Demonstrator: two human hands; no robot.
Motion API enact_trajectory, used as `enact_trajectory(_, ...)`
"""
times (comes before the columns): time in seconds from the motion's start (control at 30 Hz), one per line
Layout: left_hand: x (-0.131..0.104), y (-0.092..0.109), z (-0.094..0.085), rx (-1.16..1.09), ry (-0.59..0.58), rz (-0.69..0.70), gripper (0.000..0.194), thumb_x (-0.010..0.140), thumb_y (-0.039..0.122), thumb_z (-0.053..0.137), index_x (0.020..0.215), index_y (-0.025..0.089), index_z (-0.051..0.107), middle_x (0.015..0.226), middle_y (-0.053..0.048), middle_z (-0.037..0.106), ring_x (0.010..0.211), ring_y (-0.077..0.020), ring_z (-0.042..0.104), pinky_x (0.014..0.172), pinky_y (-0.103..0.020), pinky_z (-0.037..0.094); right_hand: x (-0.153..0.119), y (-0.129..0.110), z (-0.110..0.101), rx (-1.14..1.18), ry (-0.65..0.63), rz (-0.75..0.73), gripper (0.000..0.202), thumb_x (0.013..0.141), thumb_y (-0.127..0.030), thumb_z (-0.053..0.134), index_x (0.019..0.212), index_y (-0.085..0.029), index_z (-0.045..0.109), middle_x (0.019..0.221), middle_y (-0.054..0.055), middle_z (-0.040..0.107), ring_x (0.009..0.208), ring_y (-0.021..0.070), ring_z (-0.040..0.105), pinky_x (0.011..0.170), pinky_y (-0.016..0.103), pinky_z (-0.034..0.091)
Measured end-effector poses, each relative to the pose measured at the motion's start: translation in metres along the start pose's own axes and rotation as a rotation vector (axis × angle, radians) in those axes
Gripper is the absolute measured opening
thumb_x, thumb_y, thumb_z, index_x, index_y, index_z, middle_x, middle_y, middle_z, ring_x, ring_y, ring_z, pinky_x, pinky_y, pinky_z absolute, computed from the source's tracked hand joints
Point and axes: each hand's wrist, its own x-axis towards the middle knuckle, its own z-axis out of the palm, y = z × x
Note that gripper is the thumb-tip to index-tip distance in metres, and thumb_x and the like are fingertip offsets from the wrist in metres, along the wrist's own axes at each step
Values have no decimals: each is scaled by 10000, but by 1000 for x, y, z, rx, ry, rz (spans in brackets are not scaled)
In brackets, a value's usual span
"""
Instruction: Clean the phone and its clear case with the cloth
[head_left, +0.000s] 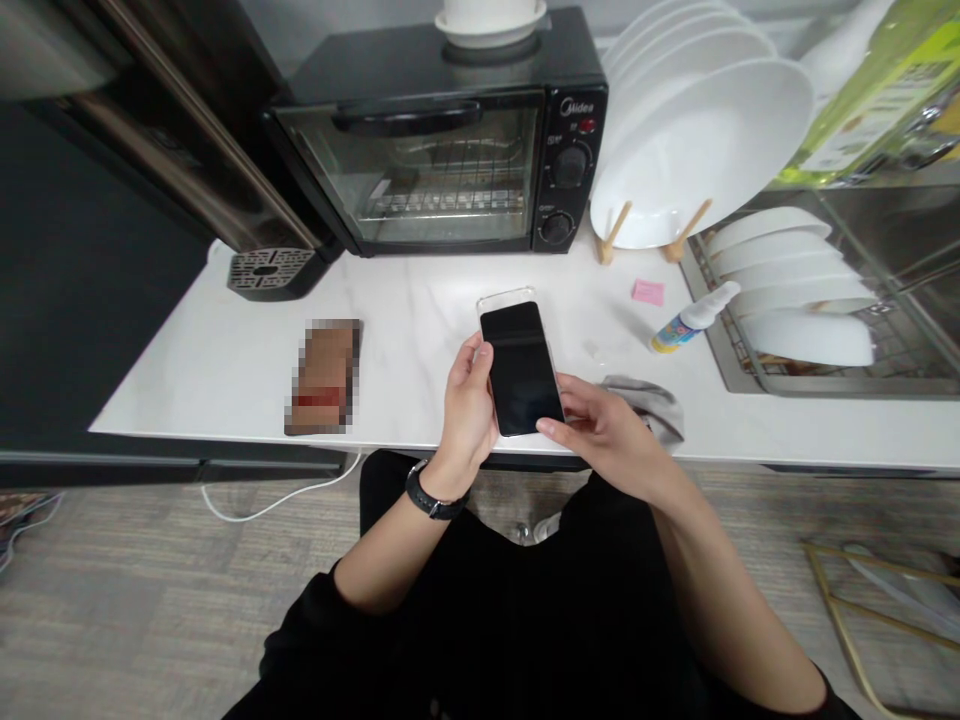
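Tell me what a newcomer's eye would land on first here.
First, the dark-screened phone at the centre, held over the counter's front edge by the left hand and the right hand. Next, the black toaster oven behind it, and the white plates standing in a rack to its right.

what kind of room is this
Most likely a home kitchen counter. A black toaster oven stands at the back of the white countertop, white plates stand in a wooden rack, and a sink with more dishes is at the right.
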Motion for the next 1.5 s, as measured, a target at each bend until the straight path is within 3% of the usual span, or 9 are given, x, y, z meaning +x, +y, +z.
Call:
enact_trajectory(0.23, 2, 6, -3, 86, -93, 15, 338, 994, 492, 768, 1244, 266, 769, 1405, -50, 796, 1468, -264, 662, 1199, -396, 562, 1, 0, 1, 126, 38, 63, 500, 840, -515, 936, 1217, -230, 774, 928, 9, 837, 788, 183, 731, 722, 298, 550)
enact_trajectory(0.6, 4, 9, -4, 95, -101, 96, 368, 948, 561, 816, 1103, 254, 684, 1188, -37, 830, 1348, -256, 725, 1126, -378, 599, 3, 8, 20, 115, 239, 4, 485, 798, -659, 935, 934, -231, 753, 755, 6, 818, 811, 255, 851, 744, 312, 611)
enact_trajectory(0.73, 1, 14, -5, 137, -163, 62, 400, 984, 574, 757, 1248, 277, 711, 1385, -43, 785, 1441, -266, 671, 1160, -389, 584, 4, 11, 21, 85, 275, 7, 519, 827, -728, 878, 903, -237, 729, 767, 48, 848, 802, 276, 862, 738, 333, 622)
enact_trajectory(0.8, -3, 23, -10, 137, -274, -27, 532, 940, 548, 812, 1404, 320, 685, 1493, -41, 736, 1479, -284, 647, 1167, -412, 588, 4, 12, 20, 81, 299, 10, 523, 842, -743, 856, 883, -240, 715, 760, 57, 851, 797, 280, 864, 738, 340, 627)
enact_trajectory(0.93, -8, 43, -22, 156, -526, -190, 1055, 727, 335, 1001, 1642, 457, 490, 1560, -44, 689, 1428, -307, 688, 1154, -447, 604, 5, 12, 20, 83, 335, 24, 523, 844, -754, 843, 890, -250, 708, 729, 45, 837, 786, 290, 864, 734, 357, 635)
enact_trajectory(1.03, -10, 48, -28, 179, -577, -200, 1240, 699, 223, 1007, 1710, 515, 352, 1554, -43, 689, 1352, -271, 735, 1121, -401, 605, 6, 12, 21, 75, 323, 21, 532, 840, -766, 838, 932, -253, 733, 755, 42, 841, 790, 290, 860, 735, 364, 632)
enact_trajectory(1.17, -9, 44, -32, 170, -574, -221, 1317, 715, 226, 1006, 1751, 509, 242, 1464, -52, 739, 1250, -258, 781, 1049, -382, 613, 5, 11, 19, 86, 275, -2, 508, 898, -749, 796, 976, -250, 742, 781, 37, 836, 824, 278, 856, 779, 363, 632)
enact_trajectory(1.37, -1, 47, -36, 201, -555, -245, 1239, 676, 243, 1040, 1697, 463, 372, 1344, -49, 791, 1110, -241, 804, 1022, -391, 622, 4, 13, 14, 61, 133, -39, 451, 950, -626, 812, 1135, -218, 758, 891, 24, 842, 894, 229, 819, 802, 316, 585)
enact_trajectory(1.5, 11, 54, -20, 78, -469, -249, 749, 866, 622, 895, 1513, 368, 617, 1360, -61, 798, 1251, -294, 781, 1061, -441, 638, 9, 11, 23, 224, 91, -59, 427, 961, -586, 813, 1159, -210, 775, 970, 46, 868, 937, 215, 839, 895, 324, 632)
